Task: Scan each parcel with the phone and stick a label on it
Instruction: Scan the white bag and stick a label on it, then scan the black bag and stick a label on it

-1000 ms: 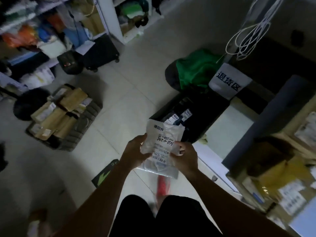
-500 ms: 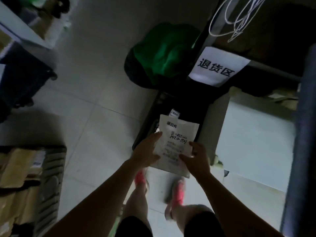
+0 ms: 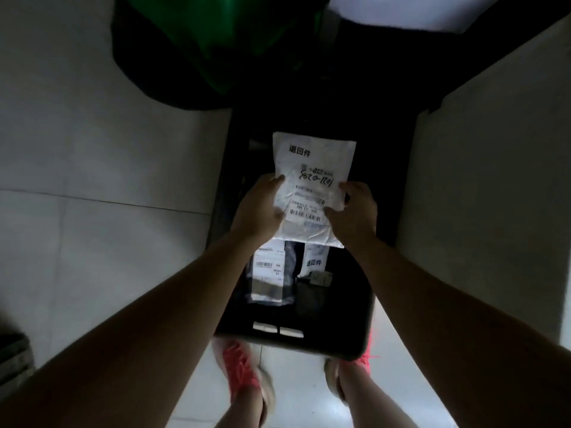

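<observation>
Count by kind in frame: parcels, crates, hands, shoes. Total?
Parcels: 3, the held parcel, plus a clear-bag parcel and a labelled parcel in the black crate
Crates: 1
Hands: 2, left hand, right hand
Pink shoes: 2, left shoe, right shoe
Total: 8

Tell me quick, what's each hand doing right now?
Left hand: closed, gripping the left edge of the white parcel.
Right hand: closed, gripping the right edge of the same parcel.

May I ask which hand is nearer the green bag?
Left. The left hand holds the parcel by its left edge, almost straight below the green bag; the right hand holds its right edge, further off to the right.
</observation>
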